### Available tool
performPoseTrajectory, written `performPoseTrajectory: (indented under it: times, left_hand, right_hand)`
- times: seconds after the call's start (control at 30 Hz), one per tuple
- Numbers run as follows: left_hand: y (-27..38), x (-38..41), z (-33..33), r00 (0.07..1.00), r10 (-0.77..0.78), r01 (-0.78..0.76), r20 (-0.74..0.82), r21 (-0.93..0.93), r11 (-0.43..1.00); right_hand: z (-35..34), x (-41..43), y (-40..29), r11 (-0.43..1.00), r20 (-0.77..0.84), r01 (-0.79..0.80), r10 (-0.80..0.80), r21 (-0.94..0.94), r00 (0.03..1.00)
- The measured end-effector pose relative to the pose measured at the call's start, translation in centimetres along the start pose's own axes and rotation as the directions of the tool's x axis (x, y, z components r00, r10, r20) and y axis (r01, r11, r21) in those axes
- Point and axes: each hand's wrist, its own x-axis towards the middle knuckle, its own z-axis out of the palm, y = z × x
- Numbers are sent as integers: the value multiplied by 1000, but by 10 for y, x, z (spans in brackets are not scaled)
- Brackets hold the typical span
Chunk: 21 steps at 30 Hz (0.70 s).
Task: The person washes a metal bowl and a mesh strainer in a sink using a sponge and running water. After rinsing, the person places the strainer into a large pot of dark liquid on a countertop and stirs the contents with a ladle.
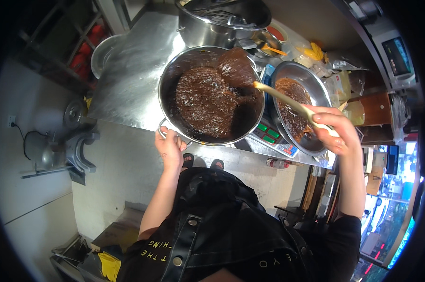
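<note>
A deep stainless steel pot point(162, 102) holds a thick, glossy dark brown paste point(205, 102). My left hand point(170, 142) grips the loop handle on the pot's near left side. In my right hand point(334, 128) is the pale handle of a spatula point(286, 97). Its blade lies under a heavy, blurred lump of brown paste point(236, 67) at the pot's far right rim. Beneath my right forearm and hand, a steel bowl point(314, 83) with more brown paste in it rests on a digital scale point(272, 135) with lit green displays.
Behind the pot stands a larger steel pot point(207, 31) with a wire whisk point(216, 16) in it. A small bowl point(269, 38) with an orange-handled utensil is at the far right, near plastic bags point(339, 84). The steel table point(128, 84) extends left. A bottle point(277, 163) lies below the front edge.
</note>
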Motion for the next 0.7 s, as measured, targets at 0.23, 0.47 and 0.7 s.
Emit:
performPoseTrajectory:
  times: [0.23, 0.47, 0.7]
  left_hand:
    - [-4, 2, -1, 998, 36, -32, -55, 69, 997]
    - [-3, 6, -2, 998, 57, -59, 28, 81, 995]
    - [-1, 4, -1, 999, 47, -49, 19, 88, 995]
  right_hand:
    - [-52, -85, 25, 975, -255, 168, -127, 148, 959]
    - [-84, -19, 140, 534, -437, -93, -565, -840, 700]
    - [-118, 3, 192, 343, -340, -76, -833, -936, 436]
